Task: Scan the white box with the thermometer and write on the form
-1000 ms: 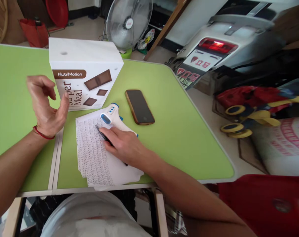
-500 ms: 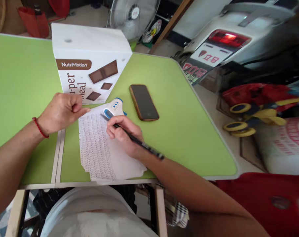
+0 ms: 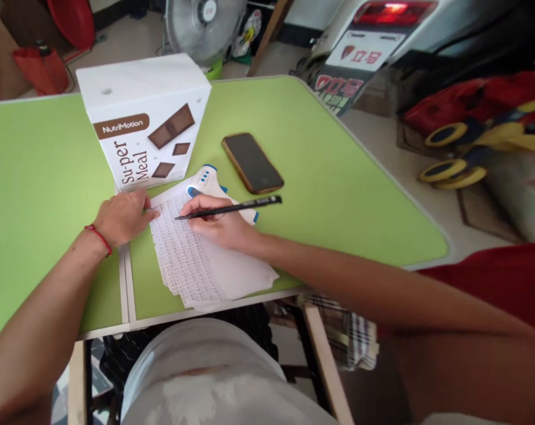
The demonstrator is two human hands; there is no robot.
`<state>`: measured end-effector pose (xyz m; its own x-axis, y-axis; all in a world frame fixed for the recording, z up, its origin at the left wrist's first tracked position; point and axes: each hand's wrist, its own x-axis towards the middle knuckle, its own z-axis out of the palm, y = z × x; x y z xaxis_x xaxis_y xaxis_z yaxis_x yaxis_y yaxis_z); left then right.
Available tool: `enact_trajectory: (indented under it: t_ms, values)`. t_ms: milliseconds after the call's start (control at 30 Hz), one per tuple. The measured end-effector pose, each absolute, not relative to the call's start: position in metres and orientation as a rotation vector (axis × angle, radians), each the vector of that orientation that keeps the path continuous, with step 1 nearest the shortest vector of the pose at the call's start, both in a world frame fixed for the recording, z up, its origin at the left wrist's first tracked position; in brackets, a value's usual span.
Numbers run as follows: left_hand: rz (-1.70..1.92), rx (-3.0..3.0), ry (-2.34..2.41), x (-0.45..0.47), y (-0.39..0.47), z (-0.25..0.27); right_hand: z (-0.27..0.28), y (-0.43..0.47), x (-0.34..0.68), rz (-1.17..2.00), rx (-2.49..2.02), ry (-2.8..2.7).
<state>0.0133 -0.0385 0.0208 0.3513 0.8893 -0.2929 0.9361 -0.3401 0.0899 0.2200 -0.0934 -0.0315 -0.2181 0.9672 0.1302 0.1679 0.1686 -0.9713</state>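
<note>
A black pen [image 3: 236, 208] is gripped in my right hand [image 3: 216, 223], its tip pointing left and down onto a written part of the white paper [image 3: 245, 274]. Several sheets seem stacked there, with rows of small handwriting on their left side. My left hand [image 3: 124, 215] rests on the table with fingers curled, its thumb at the paper's left edge. Partly hidden behind my right hand lies a white and blue handheld device [image 3: 204, 179], like an infrared thermometer. Just beyond my left hand stands a white NutriMotion box [image 3: 138, 100].
A phone in a brown case [image 3: 252, 162] lies right of the paper on the green folding table [image 3: 338, 218]. Past the table stand a fan [image 3: 200, 26] and a scooter with a red tail light [image 3: 393, 12]. Yellow-handled tools [image 3: 448, 153] are at the right.
My view has shifted. The pen now leans more level to the right, its tip lower on the written lines. My left hand has turned flatter against the table beside the paper.
</note>
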Motion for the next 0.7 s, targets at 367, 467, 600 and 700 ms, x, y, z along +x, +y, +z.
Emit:
enact_trajectory:
  t_ms: [367,467,600,700]
  values:
    - [-0.046,2.321,1.565,0.011,-0.028,0.018,-0.036,-0.072,0.182,1.058,-1.07,-1.432]
    - [0.026,2.316,1.525,0.011,-0.027,0.016,-0.042,-0.071,0.186,0.964,-1.101,-1.507]
    - [0.058,2.287,1.501,0.009,-0.028,0.016,-0.045,-0.07,0.191,0.91,-1.112,-1.542]
    - [0.075,2.283,1.485,0.009,-0.028,0.015,-0.047,-0.068,0.193,0.867,-1.092,-1.605]
